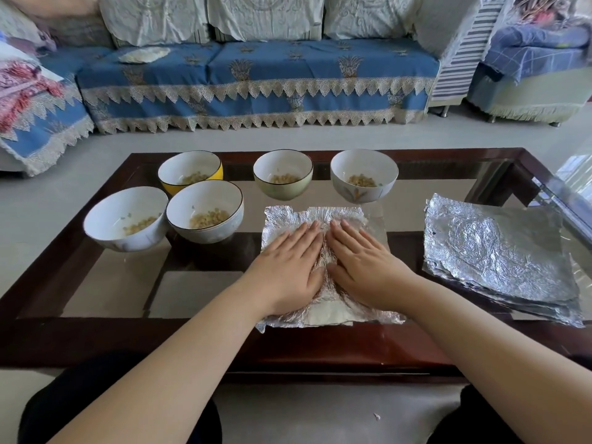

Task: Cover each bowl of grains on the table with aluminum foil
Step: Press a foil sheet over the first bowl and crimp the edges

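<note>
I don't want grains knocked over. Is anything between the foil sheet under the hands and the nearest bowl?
Nothing visible. The foil sheet lies flat under both hands, left hand and right hand. The blue-rimmed bowl stands just to its left, with only bare glass table between.

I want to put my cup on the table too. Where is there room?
Free: the near-left glass, between the white bowl and the table's front edge; also the strip between the flat foil and the foil stack. Crowded: the back row of bowls, and the middle, where both hands press foil.
</note>
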